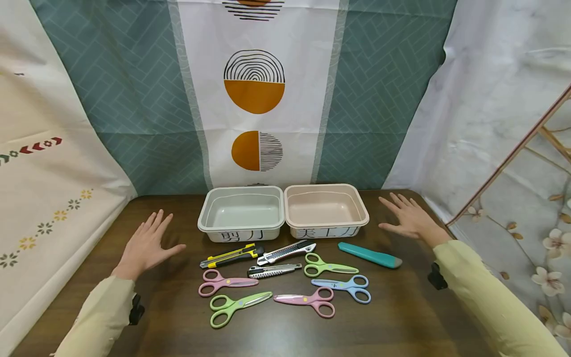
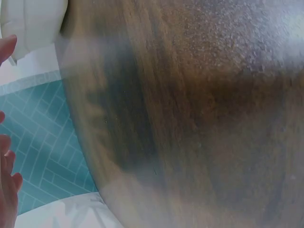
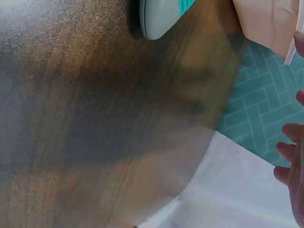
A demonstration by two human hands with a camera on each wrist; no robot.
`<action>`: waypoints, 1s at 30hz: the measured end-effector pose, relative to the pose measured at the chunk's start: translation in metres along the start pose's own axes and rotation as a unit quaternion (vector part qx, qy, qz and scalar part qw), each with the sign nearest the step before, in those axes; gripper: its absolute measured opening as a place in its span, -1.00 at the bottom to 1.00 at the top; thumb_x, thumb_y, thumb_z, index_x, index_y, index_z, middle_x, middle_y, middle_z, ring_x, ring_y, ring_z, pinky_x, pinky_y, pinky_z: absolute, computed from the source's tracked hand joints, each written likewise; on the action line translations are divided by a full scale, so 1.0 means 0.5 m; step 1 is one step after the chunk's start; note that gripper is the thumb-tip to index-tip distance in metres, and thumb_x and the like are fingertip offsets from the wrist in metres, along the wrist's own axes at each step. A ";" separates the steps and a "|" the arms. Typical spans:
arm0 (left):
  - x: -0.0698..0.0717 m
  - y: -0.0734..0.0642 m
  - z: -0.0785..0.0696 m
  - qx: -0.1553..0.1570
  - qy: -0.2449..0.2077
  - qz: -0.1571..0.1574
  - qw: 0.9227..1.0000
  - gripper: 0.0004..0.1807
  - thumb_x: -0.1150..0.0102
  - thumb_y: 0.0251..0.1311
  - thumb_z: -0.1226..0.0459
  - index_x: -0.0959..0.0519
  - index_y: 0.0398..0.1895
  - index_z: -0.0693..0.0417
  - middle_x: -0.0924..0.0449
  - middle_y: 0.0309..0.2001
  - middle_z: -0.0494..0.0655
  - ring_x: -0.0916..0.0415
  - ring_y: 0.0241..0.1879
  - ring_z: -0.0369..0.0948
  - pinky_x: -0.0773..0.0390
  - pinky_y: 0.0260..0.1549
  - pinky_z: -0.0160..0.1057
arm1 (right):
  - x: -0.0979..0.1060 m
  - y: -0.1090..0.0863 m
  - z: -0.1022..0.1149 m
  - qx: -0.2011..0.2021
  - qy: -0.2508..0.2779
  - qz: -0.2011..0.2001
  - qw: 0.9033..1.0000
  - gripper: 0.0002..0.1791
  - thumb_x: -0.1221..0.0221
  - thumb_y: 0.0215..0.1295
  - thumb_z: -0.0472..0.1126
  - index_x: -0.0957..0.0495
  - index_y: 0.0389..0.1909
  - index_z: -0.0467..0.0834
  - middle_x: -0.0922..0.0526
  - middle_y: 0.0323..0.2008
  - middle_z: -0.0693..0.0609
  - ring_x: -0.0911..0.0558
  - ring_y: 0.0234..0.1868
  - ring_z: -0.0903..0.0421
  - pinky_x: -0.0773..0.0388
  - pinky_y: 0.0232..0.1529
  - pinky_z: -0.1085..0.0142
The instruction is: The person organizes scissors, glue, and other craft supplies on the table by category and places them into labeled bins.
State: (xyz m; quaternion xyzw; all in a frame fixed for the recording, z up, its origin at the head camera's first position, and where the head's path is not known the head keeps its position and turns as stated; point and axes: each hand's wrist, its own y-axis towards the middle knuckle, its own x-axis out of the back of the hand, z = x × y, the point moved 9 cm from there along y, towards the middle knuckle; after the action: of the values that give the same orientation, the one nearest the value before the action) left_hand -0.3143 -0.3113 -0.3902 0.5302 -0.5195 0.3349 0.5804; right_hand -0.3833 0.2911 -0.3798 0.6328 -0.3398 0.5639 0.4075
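My left hand point(image 1: 144, 246) is held over the left side of the table with its fingers spread, holding nothing. On the other side my right hand point(image 1: 408, 218) hovers, also spread, nearest to a teal cutter point(image 1: 370, 255) and a pink bin point(image 1: 327, 229). Between the hands lie a yellow and black utility knife point(image 1: 232, 255), a white one point(image 1: 286, 252) and a silver one point(image 1: 274, 270). Pink scissors point(image 1: 241, 282), more pink scissors point(image 1: 292, 299), green scissors point(image 1: 254, 300), other green scissors point(image 1: 341, 268) and blue scissors point(image 1: 330, 284) lie around them.
A grey-green bin point(image 1: 241, 231) touches the pink bin's left side at the back; both carry labels in front. Dark wooden table point(image 1: 285, 342) lies underneath. Behind it hangs a patterned curtain point(image 1: 379, 99), with pale cloths at both sides.
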 end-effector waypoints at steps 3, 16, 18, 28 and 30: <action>-0.003 0.000 0.002 0.003 -0.006 0.002 1.000 0.04 -0.08 -0.05 -0.26 -0.09 0.32 0.31 0.03 0.31 0.40 0.09 0.31 0.21 -0.02 0.14 0.19 | 0.001 -0.003 0.003 0.006 0.003 0.005 1.000 -0.12 -0.01 0.15 0.30 -0.07 0.35 -0.17 -0.05 0.30 -0.39 -0.10 0.26 -0.36 0.00 0.16 -0.22; -0.009 0.006 -0.015 0.011 -0.052 0.001 0.999 0.03 -0.20 -0.07 -0.18 -0.03 0.35 0.21 -0.09 0.29 0.35 -0.16 0.18 0.25 -0.27 -0.05 0.23 | 0.014 -0.005 0.005 0.006 0.049 -0.027 0.998 -0.14 -0.08 0.13 0.24 -0.11 0.32 -0.19 -0.15 0.27 -0.36 -0.24 0.18 -0.37 -0.22 0.05 -0.20; -0.011 0.009 -0.018 0.021 -0.062 0.008 0.998 0.03 -0.21 -0.09 -0.18 -0.05 0.34 0.21 -0.16 0.24 0.38 -0.23 0.12 0.28 -0.30 -0.08 0.23 | 0.015 -0.006 0.005 0.004 0.060 -0.029 0.998 -0.14 -0.08 0.14 0.23 -0.11 0.32 -0.20 -0.19 0.25 -0.35 -0.25 0.17 -0.35 -0.22 0.05 -0.19; -0.024 0.025 -0.040 0.058 -0.143 0.036 0.987 -0.02 -0.25 -0.09 -0.14 -0.11 0.29 0.25 -0.40 0.10 0.30 -0.35 0.03 0.24 -0.31 -0.08 0.20 | 0.024 -0.013 0.014 -0.018 0.104 -0.025 0.994 -0.17 -0.07 0.16 0.21 -0.11 0.32 -0.19 -0.25 0.21 -0.35 -0.29 0.15 -0.33 -0.24 0.03 -0.19; -0.027 0.029 -0.046 0.059 -0.160 0.044 0.984 -0.02 -0.24 -0.08 -0.16 -0.12 0.29 0.25 -0.42 0.09 0.29 -0.36 0.04 0.22 -0.31 -0.07 0.20 | 0.025 -0.014 0.019 -0.015 0.107 -0.029 0.994 -0.18 -0.08 0.16 0.21 -0.13 0.31 -0.19 -0.27 0.21 -0.34 -0.31 0.15 -0.32 -0.26 0.02 -0.18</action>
State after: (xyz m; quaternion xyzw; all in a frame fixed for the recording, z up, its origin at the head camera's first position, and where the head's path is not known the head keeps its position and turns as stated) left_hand -0.3256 -0.2836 -0.3971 0.5866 -0.6082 0.3009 0.4422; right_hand -0.3713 0.2860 -0.3686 0.5722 -0.2845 0.6110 0.4672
